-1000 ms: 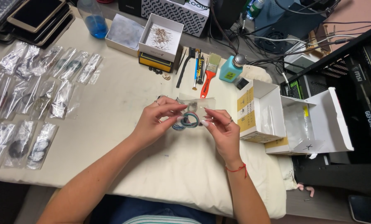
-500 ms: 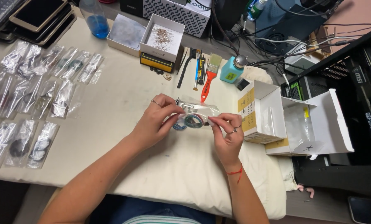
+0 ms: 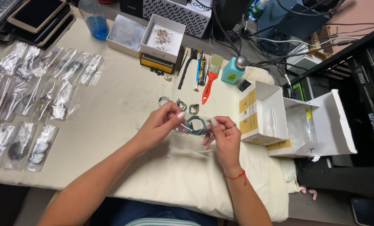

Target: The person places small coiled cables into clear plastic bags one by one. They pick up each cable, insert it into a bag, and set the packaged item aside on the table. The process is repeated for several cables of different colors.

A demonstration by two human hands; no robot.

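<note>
My left hand [image 3: 160,123] and my right hand [image 3: 224,138] meet over the middle of the cream cloth-covered table [image 3: 111,109]. Between them they hold a small clear plastic bag [image 3: 191,140] with a coiled green cable [image 3: 195,124] at its mouth. The left fingertips pinch the bag's top left edge. The right fingers pinch the right edge beside the coil. Three small coiled wires [image 3: 179,103] lie on the cloth just beyond the hands.
Several clear bags with cables [image 3: 32,88] cover the left side. At the back stand white boxes [image 3: 162,37], a blue bottle [image 3: 95,19], a red-handled brush [image 3: 211,77], a teal bottle [image 3: 233,70]. An open white carton [image 3: 291,121] sits right.
The hands have lowered slightly toward the table with the bag. The green coil now sits at the bag's opening between the fingertips.
</note>
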